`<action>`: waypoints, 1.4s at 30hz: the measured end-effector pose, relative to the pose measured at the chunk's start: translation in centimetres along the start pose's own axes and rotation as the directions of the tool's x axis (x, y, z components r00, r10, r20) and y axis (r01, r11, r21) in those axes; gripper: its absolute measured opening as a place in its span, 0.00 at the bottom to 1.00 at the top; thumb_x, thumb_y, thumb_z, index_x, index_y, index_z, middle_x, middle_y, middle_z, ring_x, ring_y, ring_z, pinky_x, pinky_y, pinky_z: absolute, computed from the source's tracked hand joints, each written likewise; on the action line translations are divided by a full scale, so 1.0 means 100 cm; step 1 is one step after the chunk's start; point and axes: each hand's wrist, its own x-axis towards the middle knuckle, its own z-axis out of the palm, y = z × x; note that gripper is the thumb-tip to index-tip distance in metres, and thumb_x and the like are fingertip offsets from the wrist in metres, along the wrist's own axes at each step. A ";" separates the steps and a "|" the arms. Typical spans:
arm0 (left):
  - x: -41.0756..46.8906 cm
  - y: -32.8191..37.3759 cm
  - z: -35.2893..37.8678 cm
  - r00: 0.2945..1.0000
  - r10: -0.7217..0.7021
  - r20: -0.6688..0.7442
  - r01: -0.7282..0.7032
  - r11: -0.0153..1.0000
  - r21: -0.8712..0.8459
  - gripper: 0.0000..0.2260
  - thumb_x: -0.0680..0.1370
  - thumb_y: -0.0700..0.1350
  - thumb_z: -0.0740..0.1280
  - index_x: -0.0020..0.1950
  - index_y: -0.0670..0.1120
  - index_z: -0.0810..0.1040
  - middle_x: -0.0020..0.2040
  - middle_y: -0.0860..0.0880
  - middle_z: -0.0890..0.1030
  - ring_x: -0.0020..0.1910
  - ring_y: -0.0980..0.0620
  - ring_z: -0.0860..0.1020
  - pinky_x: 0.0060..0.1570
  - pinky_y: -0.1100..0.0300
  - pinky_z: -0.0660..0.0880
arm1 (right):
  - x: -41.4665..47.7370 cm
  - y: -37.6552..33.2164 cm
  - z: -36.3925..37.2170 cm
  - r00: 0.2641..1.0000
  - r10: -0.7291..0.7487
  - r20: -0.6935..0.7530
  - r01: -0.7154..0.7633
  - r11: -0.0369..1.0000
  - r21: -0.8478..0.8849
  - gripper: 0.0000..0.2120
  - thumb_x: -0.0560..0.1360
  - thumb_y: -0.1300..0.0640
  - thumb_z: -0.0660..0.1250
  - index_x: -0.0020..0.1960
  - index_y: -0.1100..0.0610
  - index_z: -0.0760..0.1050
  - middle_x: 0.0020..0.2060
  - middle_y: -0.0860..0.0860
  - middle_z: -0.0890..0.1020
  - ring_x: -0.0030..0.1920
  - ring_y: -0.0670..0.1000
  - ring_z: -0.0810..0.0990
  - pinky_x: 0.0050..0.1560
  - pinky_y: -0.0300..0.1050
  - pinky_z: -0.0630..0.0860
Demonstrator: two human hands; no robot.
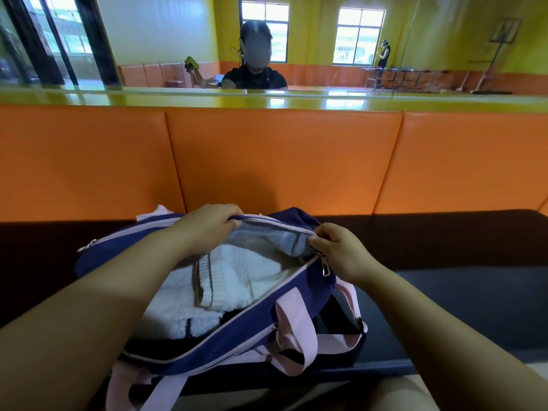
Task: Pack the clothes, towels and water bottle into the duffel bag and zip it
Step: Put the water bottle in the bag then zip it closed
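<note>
One navy duffel bag (237, 333) is set on a dark bench (444, 292), its top unzipped. Its far rim is gripped by the left hand (207, 223) and its right end is pinched by the right hand (338, 250). Two white pieces are seen inside (a knitted garment (234, 271) and a fluffy towel (175, 318)); whatever lies beneath is hidden.

**Daylight up top, shade down low**

You've got bright daylight pouring through the windows (360, 34) at 12 and 1 o'clock, the panes nearly blown out. Glare streaks the glossy ledge (278, 100) just below them. A soft shadow darkens the orange padding (267, 173) at centre. The duffel bag (252, 330) at 6 o'clock is sharp and evenly lit. The edges bow hard, and the forearms (74, 321) at 7 and 4 o'clock stretch and soften.
</note>
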 end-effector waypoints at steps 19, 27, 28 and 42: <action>0.006 0.018 0.002 0.983 0.168 -0.079 -0.126 0.916 0.380 0.02 0.76 0.47 0.66 0.44 0.53 0.78 0.42 0.51 0.79 0.40 0.50 0.75 0.36 0.56 0.69 | -0.008 0.003 -0.006 0.995 -0.034 -0.098 0.039 0.998 0.049 0.07 0.79 0.56 0.61 0.44 0.57 0.72 0.34 0.48 0.75 0.32 0.44 0.71 0.33 0.37 0.68; 0.008 0.027 -0.002 0.980 0.143 0.137 -0.182 0.922 0.343 0.09 0.76 0.42 0.63 0.50 0.55 0.79 0.45 0.52 0.79 0.44 0.50 0.75 0.38 0.56 0.70 | -0.006 0.013 -0.009 0.998 -0.026 -0.065 0.019 0.994 -0.109 0.07 0.77 0.52 0.65 0.48 0.56 0.75 0.43 0.53 0.78 0.41 0.51 0.76 0.39 0.44 0.73; 0.008 0.027 0.001 0.981 0.144 0.133 -0.183 0.916 0.357 0.10 0.76 0.42 0.63 0.51 0.55 0.79 0.45 0.52 0.80 0.43 0.50 0.75 0.38 0.55 0.71 | -0.008 0.018 -0.010 0.999 -0.007 -0.052 0.000 0.990 -0.141 0.08 0.76 0.49 0.66 0.49 0.54 0.74 0.46 0.54 0.78 0.43 0.52 0.77 0.41 0.44 0.72; 0.001 0.039 0.019 0.974 0.212 0.086 -0.223 0.800 0.557 0.10 0.75 0.50 0.64 0.56 0.55 0.76 0.54 0.50 0.79 0.51 0.46 0.76 0.44 0.52 0.75 | -0.039 0.024 -0.022 0.977 0.159 0.144 -0.130 0.972 -0.194 0.11 0.74 0.57 0.69 0.46 0.67 0.77 0.36 0.61 0.83 0.32 0.54 0.81 0.31 0.44 0.81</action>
